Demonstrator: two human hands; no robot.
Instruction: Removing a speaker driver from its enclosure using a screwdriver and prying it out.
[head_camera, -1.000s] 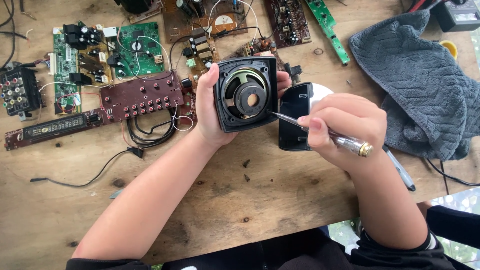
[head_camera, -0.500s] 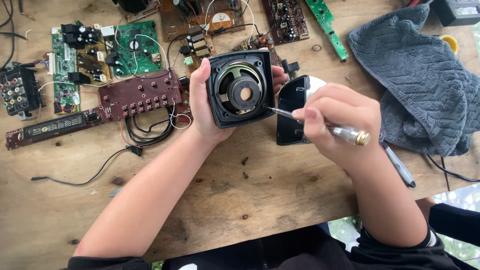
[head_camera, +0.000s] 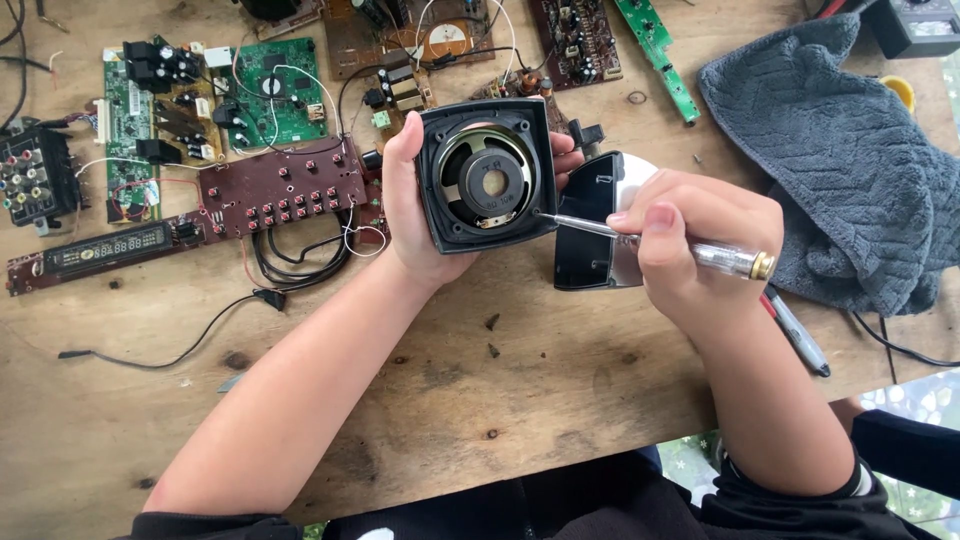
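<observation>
Black plastic frames the square speaker unit, with its round metal magnet and yellowish basket turned up to the camera; it is gripped in the left hand, which is closed around the left edge, the fingertips wrapped over the far side. The unit is held just above the worn wooden table, near its middle. The right hand is curled shut around a slim screwdriver with a clear handle and brass cap, whose steel tip is set against the lower right corner of the frame.

The speaker is judged fairly heavy for its size because of the magnet, stiff at the plastic frame but delicate at the cone and the terminals; it is best taken by the frame edges, as it is now.

Just beside the right hand a black curved plastic cover with a shiny inner face lies on the table. Farther left a brown button board and green circuit boards are spread out with loose black wires; at the right a grey towel is bunched, with a pen below it.

Compared with the earlier frames, the speaker has been tipped slightly and the screwdriver tip has been brought closer to the frame corner.
</observation>
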